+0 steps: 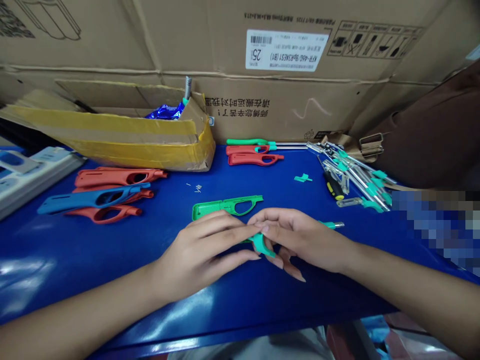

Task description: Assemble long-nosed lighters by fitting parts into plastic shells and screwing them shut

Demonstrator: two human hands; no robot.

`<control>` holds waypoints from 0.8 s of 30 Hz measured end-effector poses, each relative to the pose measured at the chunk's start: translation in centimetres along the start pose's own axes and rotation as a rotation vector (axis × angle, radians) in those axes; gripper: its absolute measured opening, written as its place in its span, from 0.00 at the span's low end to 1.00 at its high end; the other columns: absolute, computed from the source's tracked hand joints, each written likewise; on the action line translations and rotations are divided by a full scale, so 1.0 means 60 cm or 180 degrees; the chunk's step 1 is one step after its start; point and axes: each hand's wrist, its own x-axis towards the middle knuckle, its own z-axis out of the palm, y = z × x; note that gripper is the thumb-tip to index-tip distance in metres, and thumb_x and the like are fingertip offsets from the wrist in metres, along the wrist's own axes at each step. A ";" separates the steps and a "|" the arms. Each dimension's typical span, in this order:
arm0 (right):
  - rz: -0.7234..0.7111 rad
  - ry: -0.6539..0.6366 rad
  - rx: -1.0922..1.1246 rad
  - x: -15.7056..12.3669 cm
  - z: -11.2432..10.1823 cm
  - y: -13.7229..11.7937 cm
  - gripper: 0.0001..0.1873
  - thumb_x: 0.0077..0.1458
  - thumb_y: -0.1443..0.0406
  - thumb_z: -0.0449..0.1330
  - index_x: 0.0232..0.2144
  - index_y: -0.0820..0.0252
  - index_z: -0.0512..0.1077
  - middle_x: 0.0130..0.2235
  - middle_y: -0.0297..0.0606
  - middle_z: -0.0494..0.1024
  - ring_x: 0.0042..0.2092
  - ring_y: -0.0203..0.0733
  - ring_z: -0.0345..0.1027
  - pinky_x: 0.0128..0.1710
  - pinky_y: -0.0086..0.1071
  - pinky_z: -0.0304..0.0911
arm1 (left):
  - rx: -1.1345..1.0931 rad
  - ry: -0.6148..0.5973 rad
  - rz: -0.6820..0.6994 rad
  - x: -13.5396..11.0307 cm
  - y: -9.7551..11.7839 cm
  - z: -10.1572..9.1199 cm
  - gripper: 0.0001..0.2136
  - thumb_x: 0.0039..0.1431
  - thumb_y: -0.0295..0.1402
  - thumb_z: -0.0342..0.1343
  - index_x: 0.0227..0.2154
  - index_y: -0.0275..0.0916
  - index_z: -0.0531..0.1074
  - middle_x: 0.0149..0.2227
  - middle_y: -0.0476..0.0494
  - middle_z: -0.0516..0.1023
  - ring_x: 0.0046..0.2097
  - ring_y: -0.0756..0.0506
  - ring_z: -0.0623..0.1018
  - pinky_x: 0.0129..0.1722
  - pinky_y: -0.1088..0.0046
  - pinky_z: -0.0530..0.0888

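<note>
Both of my hands meet over the near middle of the blue table around a small teal plastic trigger piece [263, 245]. My right hand [296, 232] is closed on it with the thumb and curled fingers. My left hand [210, 240] has its index fingertip on top of the piece and its thumb just below, closed about its left side. Just beyond my left fingers lies a green lighter handle half [228, 206], hollow side up, partly covered by them. Behind my right hand, a metal-tipped teal part [332, 225] shows in part.
Red handles [116, 176] and a blue handle [93, 198] lie left, below a taped carton [150, 150]. Red and green lighters [255, 159] lie at the back. At right are metal tubes with teal triggers [356, 175], a screwdriver [333, 186] and a loose teal piece [303, 178].
</note>
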 end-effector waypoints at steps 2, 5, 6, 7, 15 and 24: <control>-0.0069 0.0100 -0.0131 -0.001 0.003 0.002 0.15 0.65 0.53 0.59 0.42 0.59 0.67 0.22 0.24 0.70 0.18 0.29 0.63 0.14 0.22 0.64 | -0.0146 -0.0019 -0.0014 0.000 0.000 0.000 0.16 0.61 0.25 0.65 0.52 0.32 0.76 0.41 0.41 0.81 0.42 0.49 0.81 0.45 0.76 0.79; -0.0095 0.0096 -0.0131 -0.001 0.008 0.004 0.13 0.67 0.55 0.57 0.40 0.59 0.67 0.22 0.25 0.73 0.19 0.30 0.67 0.16 0.22 0.65 | -0.0399 -0.0031 -0.0068 0.000 0.000 0.001 0.12 0.61 0.21 0.63 0.47 0.32 0.79 0.40 0.42 0.82 0.42 0.50 0.82 0.45 0.79 0.79; -0.0071 0.0075 -0.0102 -0.001 0.009 0.003 0.12 0.67 0.56 0.57 0.40 0.59 0.66 0.23 0.27 0.74 0.19 0.31 0.69 0.17 0.22 0.67 | -0.0460 -0.0030 -0.0087 -0.001 0.000 0.002 0.11 0.61 0.20 0.63 0.46 0.32 0.79 0.40 0.42 0.82 0.42 0.50 0.82 0.46 0.80 0.79; -0.0044 0.0066 -0.0075 -0.001 0.010 0.003 0.12 0.67 0.56 0.57 0.39 0.59 0.66 0.24 0.28 0.75 0.21 0.31 0.71 0.19 0.23 0.69 | -0.0500 -0.0041 -0.0113 -0.001 -0.001 0.002 0.11 0.60 0.19 0.63 0.45 0.32 0.79 0.40 0.42 0.83 0.42 0.50 0.82 0.46 0.80 0.79; -0.0942 0.0835 -0.2148 -0.020 -0.008 0.002 0.13 0.64 0.55 0.61 0.41 0.59 0.74 0.31 0.32 0.76 0.22 0.28 0.63 0.20 0.25 0.60 | -0.0065 0.0099 -0.0387 -0.010 -0.011 0.003 0.12 0.59 0.22 0.66 0.45 0.34 0.80 0.39 0.45 0.84 0.41 0.51 0.82 0.46 0.81 0.78; -0.2064 0.0796 -0.4600 -0.032 -0.025 0.015 0.11 0.70 0.64 0.53 0.41 0.59 0.76 0.38 0.35 0.78 0.36 0.36 0.73 0.35 0.31 0.64 | -0.0027 -0.0029 -0.0448 -0.008 -0.013 0.006 0.13 0.61 0.23 0.65 0.48 0.34 0.77 0.41 0.45 0.83 0.42 0.51 0.82 0.46 0.80 0.78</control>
